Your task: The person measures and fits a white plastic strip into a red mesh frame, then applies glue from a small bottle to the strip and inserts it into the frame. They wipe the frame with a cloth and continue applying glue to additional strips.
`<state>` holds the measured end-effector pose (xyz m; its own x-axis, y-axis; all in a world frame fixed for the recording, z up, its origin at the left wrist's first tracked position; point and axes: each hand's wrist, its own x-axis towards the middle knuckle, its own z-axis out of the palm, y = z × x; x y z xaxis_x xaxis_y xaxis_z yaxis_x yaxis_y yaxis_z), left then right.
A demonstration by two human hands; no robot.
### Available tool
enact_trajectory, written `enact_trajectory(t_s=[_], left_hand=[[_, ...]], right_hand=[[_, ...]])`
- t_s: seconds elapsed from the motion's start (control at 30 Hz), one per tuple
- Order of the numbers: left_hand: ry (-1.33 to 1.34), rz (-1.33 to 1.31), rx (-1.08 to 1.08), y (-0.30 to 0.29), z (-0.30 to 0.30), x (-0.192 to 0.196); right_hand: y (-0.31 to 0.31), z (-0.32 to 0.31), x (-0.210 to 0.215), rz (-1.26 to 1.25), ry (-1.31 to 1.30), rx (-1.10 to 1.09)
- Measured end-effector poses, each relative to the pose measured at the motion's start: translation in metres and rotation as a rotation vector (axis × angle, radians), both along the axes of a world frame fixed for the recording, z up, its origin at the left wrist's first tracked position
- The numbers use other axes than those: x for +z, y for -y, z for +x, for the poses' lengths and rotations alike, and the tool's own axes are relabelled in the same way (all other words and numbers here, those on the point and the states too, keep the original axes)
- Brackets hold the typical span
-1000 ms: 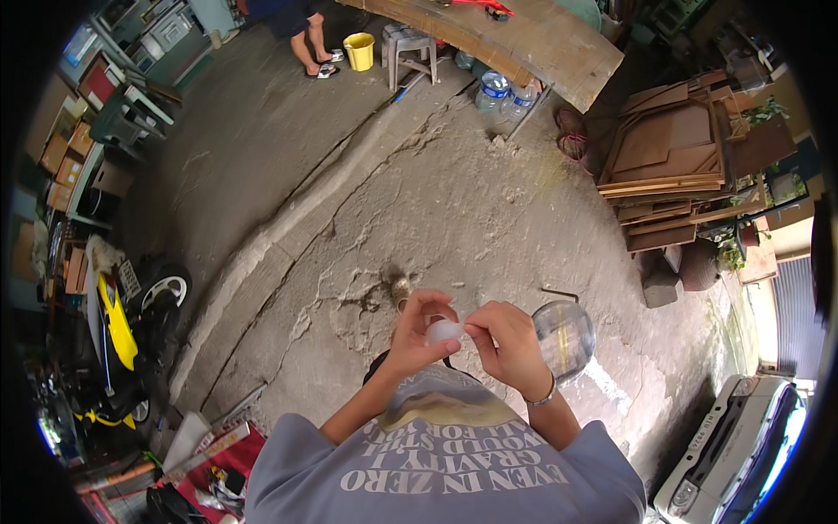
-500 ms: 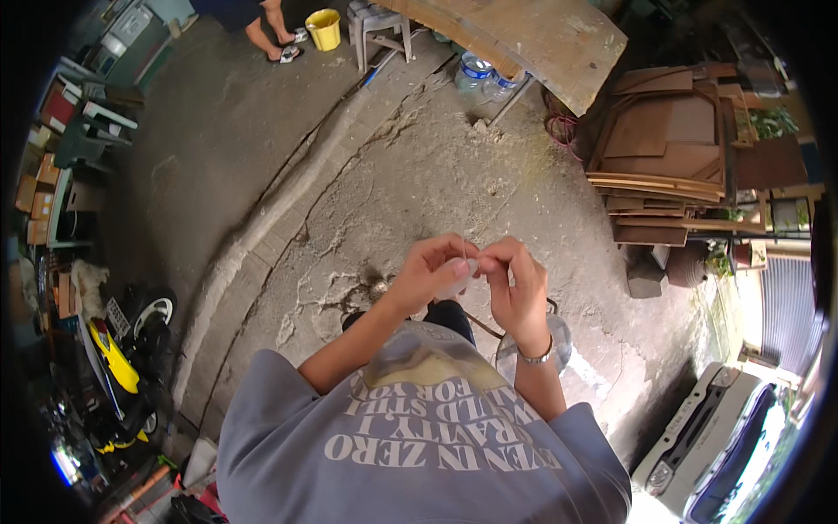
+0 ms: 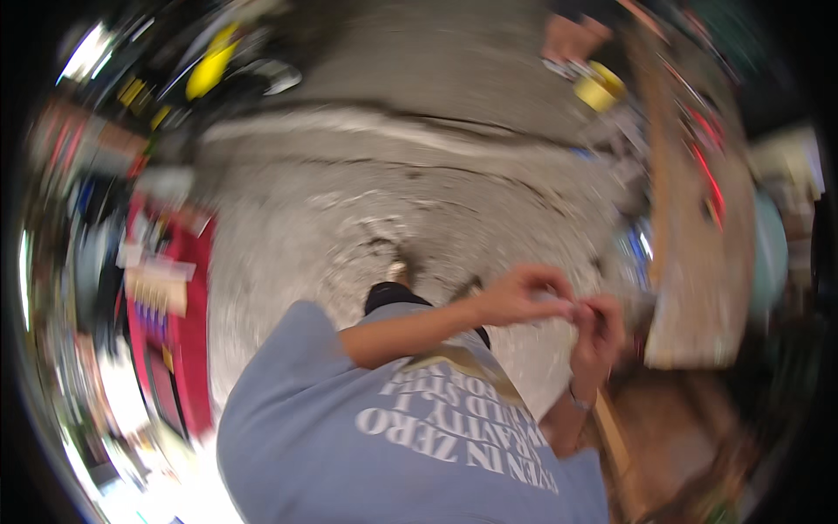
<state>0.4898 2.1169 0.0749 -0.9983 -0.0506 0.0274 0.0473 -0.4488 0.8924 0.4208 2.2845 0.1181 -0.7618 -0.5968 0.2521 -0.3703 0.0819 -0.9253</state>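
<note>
Whitish and blurred, a small thing (image 3: 550, 299) sits pinched in the left hand (image 3: 522, 295) above the concrete floor (image 3: 279, 236), the right hand (image 3: 599, 334) close against it, its grip too smeared for me to tell.

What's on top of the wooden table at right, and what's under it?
On the wooden table lies a red strip, too blurred to identify. A blurred clear-and-blue thing shows at its left edge; anything farther beneath is covered by the tabletop.
</note>
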Motion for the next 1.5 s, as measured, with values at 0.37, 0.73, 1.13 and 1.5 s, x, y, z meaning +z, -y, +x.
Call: enact_trajectory(t_s=[0.37, 0.73, 1.13, 1.5], left_hand=[[-0.074, 0.111, 0.702, 0.068, 0.19, -0.03], [-0.1, 0.084, 1.255, 0.176, 0.5, -0.042], [-0.162, 0.314, 1.985, 0.193, 0.694, -0.084], [0.055, 0.455, 2.47, 0.242, 0.865, -0.138]], right_hand=[[0.168, 0.093, -0.019, 0.121, -0.269, 0.734], [0.373, 0.401, -0.005, -0.006, -0.318, 1.367], [0.507, 0.663, -0.026, -0.104, -0.282, 1.86], [0.658, 0.99, -0.145, 0.009, -0.213, 2.05]])
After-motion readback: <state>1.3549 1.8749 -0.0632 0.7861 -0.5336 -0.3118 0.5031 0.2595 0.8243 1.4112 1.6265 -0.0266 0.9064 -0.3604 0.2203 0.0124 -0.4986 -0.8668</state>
